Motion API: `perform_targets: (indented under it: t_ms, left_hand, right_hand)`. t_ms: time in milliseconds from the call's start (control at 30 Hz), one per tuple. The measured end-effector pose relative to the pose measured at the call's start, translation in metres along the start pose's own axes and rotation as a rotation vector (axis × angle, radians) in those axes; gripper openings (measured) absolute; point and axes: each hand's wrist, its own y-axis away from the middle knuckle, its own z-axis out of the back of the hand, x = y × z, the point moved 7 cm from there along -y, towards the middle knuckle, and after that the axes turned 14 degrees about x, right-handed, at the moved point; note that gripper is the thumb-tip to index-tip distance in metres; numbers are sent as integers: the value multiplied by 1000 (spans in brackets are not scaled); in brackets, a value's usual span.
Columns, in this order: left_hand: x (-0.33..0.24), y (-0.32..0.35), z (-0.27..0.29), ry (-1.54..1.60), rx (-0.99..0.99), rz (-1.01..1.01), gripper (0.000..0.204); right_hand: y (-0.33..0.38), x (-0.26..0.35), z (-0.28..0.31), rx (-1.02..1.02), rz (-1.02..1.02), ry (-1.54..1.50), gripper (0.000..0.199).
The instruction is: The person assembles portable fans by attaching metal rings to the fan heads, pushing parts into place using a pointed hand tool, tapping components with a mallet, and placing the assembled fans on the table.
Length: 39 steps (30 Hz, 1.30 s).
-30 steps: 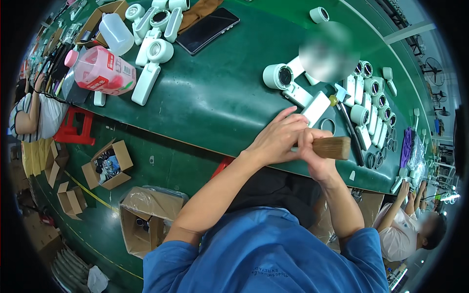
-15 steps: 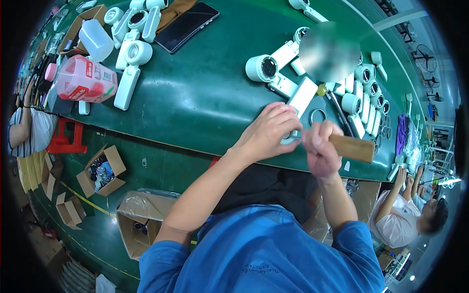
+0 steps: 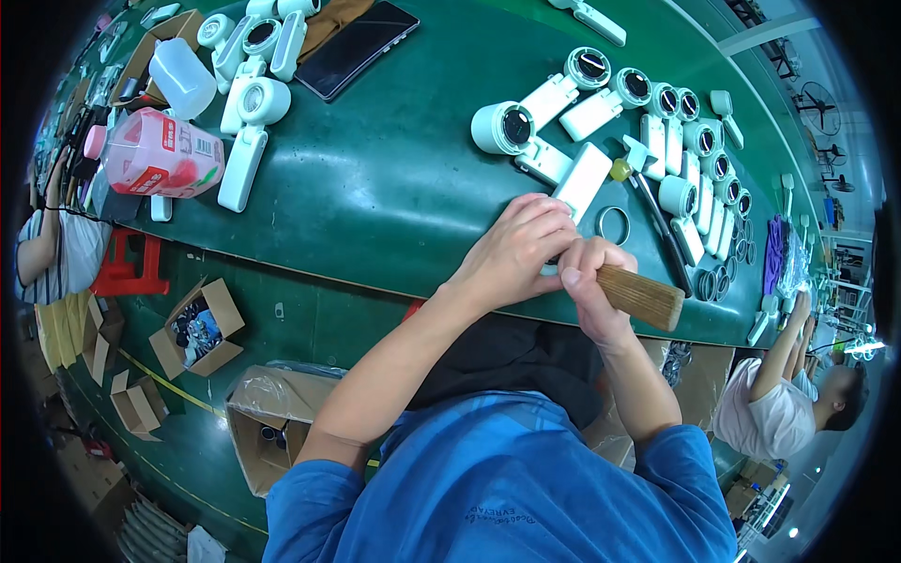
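My left hand [image 3: 521, 246] is closed around the lower end of a white handheld device [image 3: 584, 178], which looks like a small handheld fan, at the table's near edge. Its pale handle points away from me; its round end is mostly hidden by my fingers. My right hand [image 3: 593, 281] grips a wooden-handled tool [image 3: 643, 296] right beside the left hand, fingers touching or nearly so. The tool's working end is hidden between the hands. A metal ring [image 3: 613, 223] lies just beyond them, next to a black-handled tool [image 3: 668, 235] with a yellow knob [image 3: 621, 170].
Several similar white devices [image 3: 588, 66] lie across the green table [image 3: 394, 178], mostly at the right. More rings [image 3: 723, 281] lie near its right edge. At the left are a phone [image 3: 358, 49] and a pink bottle [image 3: 164, 155]. Below stands an open carton [image 3: 246, 450]. A co-worker [image 3: 774, 413] sits at far right.
My right hand has moved left against the left hand, bringing the wooden handle with it. The left hand has hardly moved. At far right, the co-worker's arms have risen.
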Motion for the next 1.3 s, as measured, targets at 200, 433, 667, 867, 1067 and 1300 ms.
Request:
perform_targets:
  t_ms: [200, 433, 667, 867, 1067, 1300]
  left_hand:
    - [-3, 1, -4, -125, 29, 11, 30]
    - [-3, -3, -1, -136, -10, 37, 29]
    - [4, -2, -8, -154, -38, 37, 31]
    - [7, -1, -13, -219, -50, 80, 33]
    - [-7, 2, -2, -94, -15, 123, 54]
    - [3, -2, -7, 12, 50, 127, 61]
  right_hand:
    - [-6, -2, -6, 3, -77, 30, 25]
    - [-26, 3, 1, 53, -329, -112, 28]
    - [-14, 1, -7, 193, -199, 226, 26]
    - [-13, 3, -8, 208, -82, 437, 26]
    - [4, 32, 10, -61, 107, -154, 27]
    - [-5, 14, 12, -83, 100, -255, 34]
